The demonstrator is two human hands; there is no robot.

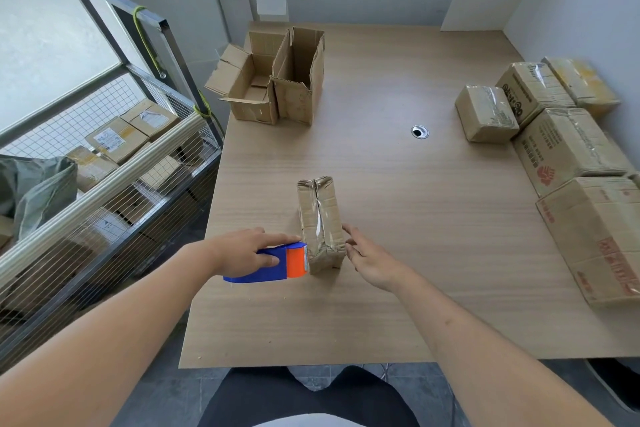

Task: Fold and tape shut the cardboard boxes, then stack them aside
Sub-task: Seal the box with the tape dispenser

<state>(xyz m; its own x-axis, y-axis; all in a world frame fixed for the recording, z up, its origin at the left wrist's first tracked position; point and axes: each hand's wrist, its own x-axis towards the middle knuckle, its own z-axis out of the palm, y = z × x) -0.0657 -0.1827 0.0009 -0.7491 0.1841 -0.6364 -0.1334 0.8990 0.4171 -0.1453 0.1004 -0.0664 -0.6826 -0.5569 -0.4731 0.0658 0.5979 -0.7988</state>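
Closest to the person, the left hand point(247, 251) is wrapped around a blue and orange plastic tape gun point(273, 262). The orange front of the tape gun touches the near left side of a small brown cardboard box with shiny tape on it point(320, 224). The right hand point(369, 258) is on the other side of the box, fingers loose and straight, touching or almost touching its near right corner. It holds nothing.

So the small box sits between the two hands, just past them, near the middle of the light wooden table point(381, 305). Its long side points away from the person, toward the far wall. Both hands are about as near to it. I think the tape will next be pulled or cut at this near end, while the right hand keeps the box from sliding.

Farther off on the left stand two open brown cardboard boxes point(273, 87), side by side, not folded yet. On the right side there are at least five taped-up brown boxes point(561, 146) packed close together. There is one tape gun.
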